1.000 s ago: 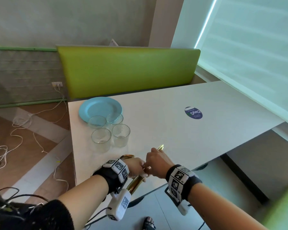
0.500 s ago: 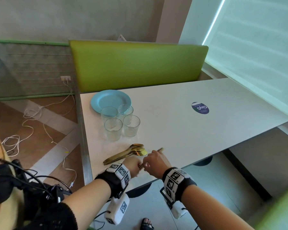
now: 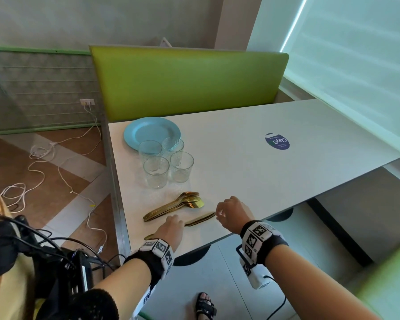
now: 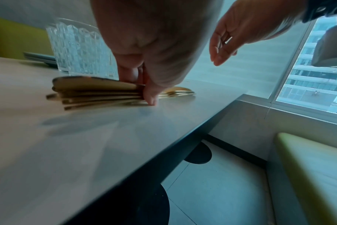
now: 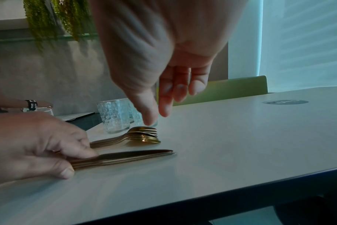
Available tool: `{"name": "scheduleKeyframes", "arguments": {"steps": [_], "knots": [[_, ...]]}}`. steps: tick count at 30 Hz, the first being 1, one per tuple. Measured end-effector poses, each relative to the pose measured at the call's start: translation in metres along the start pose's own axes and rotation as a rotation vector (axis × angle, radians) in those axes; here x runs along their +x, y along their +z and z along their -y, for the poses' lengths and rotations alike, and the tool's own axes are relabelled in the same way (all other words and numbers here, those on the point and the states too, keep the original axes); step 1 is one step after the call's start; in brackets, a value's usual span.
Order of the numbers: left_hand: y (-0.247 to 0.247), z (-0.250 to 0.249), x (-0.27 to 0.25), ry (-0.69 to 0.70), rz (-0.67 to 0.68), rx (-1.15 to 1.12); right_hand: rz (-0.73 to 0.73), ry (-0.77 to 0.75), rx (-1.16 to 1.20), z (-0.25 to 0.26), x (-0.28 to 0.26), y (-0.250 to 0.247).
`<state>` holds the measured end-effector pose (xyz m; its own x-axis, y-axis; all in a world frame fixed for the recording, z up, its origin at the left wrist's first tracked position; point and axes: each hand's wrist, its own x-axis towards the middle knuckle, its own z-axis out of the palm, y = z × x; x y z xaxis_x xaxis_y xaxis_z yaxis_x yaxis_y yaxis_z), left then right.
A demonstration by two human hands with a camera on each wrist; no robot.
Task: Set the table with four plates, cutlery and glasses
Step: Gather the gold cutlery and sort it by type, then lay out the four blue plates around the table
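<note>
A bundle of gold knives (image 3: 200, 219) lies near the front edge of the white table (image 3: 298, 181). My left hand (image 3: 173, 224) pinches the knife handles (image 4: 98, 95) between thumb and fingers (image 5: 81, 152). My right hand (image 3: 219, 213) hovers just above the blade tips (image 5: 160, 152), its fingers (image 5: 164, 99) relaxed and holding nothing. Behind the knives lies a pile of gold forks and spoons (image 3: 179, 204). Further back stand several clear glasses (image 3: 168, 162), then a stack of blue plates (image 3: 148, 132).
A round blue sticker (image 3: 277, 141) marks the table's right half. A green bench back (image 3: 189, 82) stands behind the table, another green seat (image 3: 383, 280) at the near right. White cables (image 3: 44, 158) trail over the floor on the left.
The knives, held in both hands at the table edge before, now lie on the table. My right hand has let go and lifted. The fork and spoon pile came into view.
</note>
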<state>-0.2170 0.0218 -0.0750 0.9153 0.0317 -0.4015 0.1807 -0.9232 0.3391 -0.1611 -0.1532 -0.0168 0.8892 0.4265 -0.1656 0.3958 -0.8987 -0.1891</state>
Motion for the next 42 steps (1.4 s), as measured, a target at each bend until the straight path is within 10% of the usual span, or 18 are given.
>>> {"name": "scheduleKeyframes", "arguments": {"steps": [30, 42], "knots": [[-0.040, 0.003, 0.021, 0.196, -0.033, 0.275, 0.120, 0.156, 0.058, -0.007, 0.045, -0.019], [-0.225, -0.007, 0.119, 0.216, -0.381, -0.167, 0.112, 0.086, 0.080, -0.008, 0.208, -0.095]]}}
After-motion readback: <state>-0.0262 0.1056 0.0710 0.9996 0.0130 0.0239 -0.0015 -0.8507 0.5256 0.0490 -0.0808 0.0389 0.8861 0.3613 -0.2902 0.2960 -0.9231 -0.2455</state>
